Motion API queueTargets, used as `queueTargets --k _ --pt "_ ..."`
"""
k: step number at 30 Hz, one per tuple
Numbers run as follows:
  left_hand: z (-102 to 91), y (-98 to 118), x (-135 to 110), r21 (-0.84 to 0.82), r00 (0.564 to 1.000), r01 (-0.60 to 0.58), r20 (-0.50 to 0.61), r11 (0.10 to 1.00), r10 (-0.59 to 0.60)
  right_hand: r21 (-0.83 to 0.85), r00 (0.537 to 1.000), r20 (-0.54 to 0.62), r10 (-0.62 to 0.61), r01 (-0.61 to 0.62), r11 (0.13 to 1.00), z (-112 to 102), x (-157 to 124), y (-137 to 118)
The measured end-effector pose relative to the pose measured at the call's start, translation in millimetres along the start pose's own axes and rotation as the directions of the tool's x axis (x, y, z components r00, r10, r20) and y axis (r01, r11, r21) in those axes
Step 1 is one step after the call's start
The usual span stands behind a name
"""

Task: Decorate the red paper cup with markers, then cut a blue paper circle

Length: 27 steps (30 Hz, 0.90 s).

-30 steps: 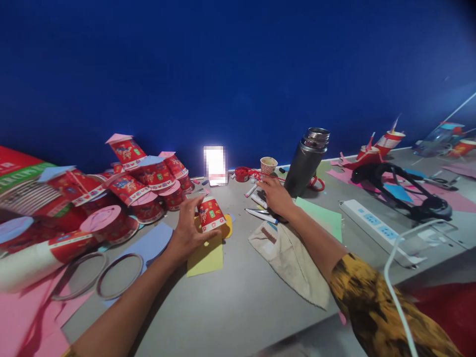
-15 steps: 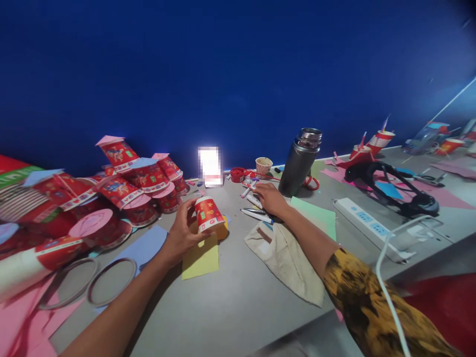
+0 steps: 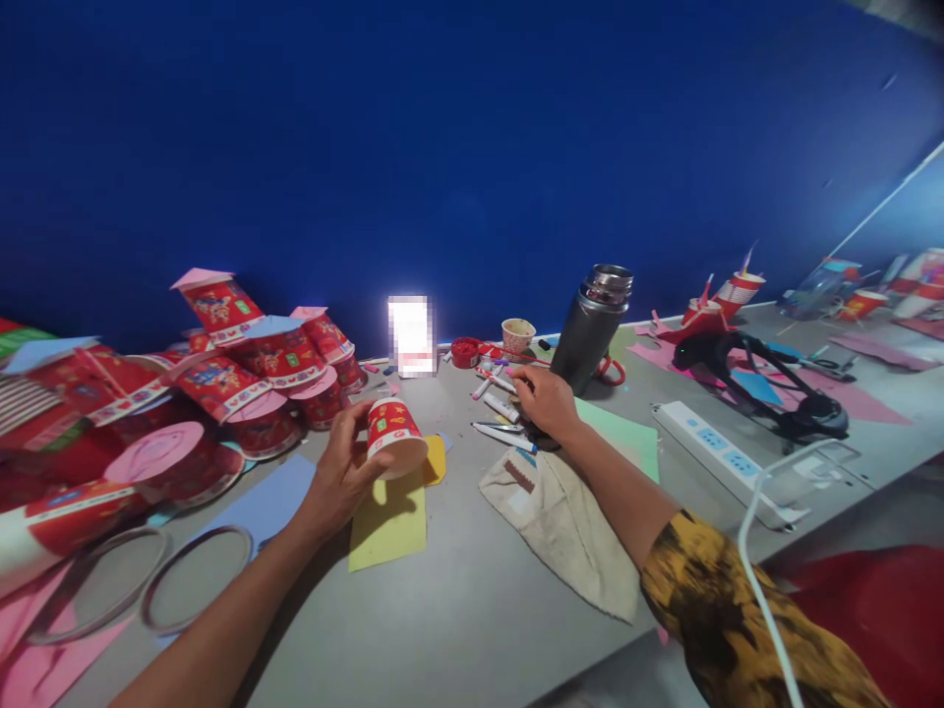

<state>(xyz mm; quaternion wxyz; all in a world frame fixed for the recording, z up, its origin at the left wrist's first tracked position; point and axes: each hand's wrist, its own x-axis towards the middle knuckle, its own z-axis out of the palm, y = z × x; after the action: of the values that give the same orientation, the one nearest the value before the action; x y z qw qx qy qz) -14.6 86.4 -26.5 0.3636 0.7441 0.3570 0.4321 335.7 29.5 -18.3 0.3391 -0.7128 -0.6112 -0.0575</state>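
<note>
My left hand (image 3: 340, 470) grips a red printed paper cup (image 3: 394, 433), tilted with its white rim toward me, above a sheet of yellow paper (image 3: 389, 531). My right hand (image 3: 544, 401) is at the loose markers, its fingers drawn together at the tip of a red-and-white marker (image 3: 496, 378). Whether it holds that one or something else is hidden. A thick white marker (image 3: 501, 408) and a pair of scissors (image 3: 501, 431) lie just left of it. A beige cloth (image 3: 567, 531) is spread below that hand.
Stacked red paper cups (image 3: 221, 379) with paper tops crowd the left, beside two tape rings (image 3: 198, 580). A dark flask (image 3: 590, 329) stands open behind my right hand. A power strip (image 3: 715, 457) and black headgear (image 3: 759, 383) lie to the right. A lit screen (image 3: 411, 334) leans at the wall.
My left hand has brought the cup slightly down and toward me, tipping its rim my way. The right hand's fingers have drawn together among the markers. The view has shifted slightly.
</note>
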Motion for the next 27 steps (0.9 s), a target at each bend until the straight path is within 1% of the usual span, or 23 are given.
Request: queueTargets --k 3,7,11,14,16,18,23,25,27 --pt "-4.0 -3.1 0.1 0.026 0.999 -0.049 0.009 0.998 0.049 -0.032 0.997 0.078 0.020 -0.017 0.999 -2.7 -4.2 -5.2" --pt "-5.7 0.7 -0.7 0.055 0.999 -0.047 0.017 0.997 0.046 -0.073 0.987 0.157 0.026 -0.015 0.997 -7.2 -7.2 -12.6" --pt "-3.0 11.4 -2.9 0.042 1.000 0.003 0.025 0.999 -0.005 -0.102 0.982 0.184 0.036 -0.017 0.995 -12.6 -6.4 -18.6" --pt "0.4 14.7 -3.7 0.047 1.000 0.007 0.029 0.999 -0.008 -0.124 0.980 0.192 0.053 -0.029 0.992 -14.5 -5.0 -20.9" --pt "3.0 13.5 -4.0 0.107 0.999 -0.033 0.013 0.994 0.032 -0.140 0.978 0.197 0.064 -0.037 0.989 -14.5 -4.5 -21.4" --pt "5.2 10.9 -4.1 0.184 0.994 -0.104 -0.010 0.977 0.107 -0.155 0.977 0.200 0.076 -0.045 0.987 -14.3 -4.4 -21.7" --pt "5.7 5.4 -2.3 0.358 0.953 -0.266 -0.041 0.895 0.299 -0.187 0.972 0.207 0.113 -0.074 0.980 -15.3 -3.9 -22.2" --pt "4.5 4.3 -0.9 0.388 0.939 -0.301 -0.039 0.871 0.341 -0.201 0.970 0.205 0.134 -0.093 0.975 -16.0 -3.5 -21.7" --pt "3.7 3.8 -0.2 0.385 0.937 -0.299 -0.056 0.873 0.346 -0.213 0.968 0.198 0.155 -0.112 0.971 -16.5 -3.0 -20.8"
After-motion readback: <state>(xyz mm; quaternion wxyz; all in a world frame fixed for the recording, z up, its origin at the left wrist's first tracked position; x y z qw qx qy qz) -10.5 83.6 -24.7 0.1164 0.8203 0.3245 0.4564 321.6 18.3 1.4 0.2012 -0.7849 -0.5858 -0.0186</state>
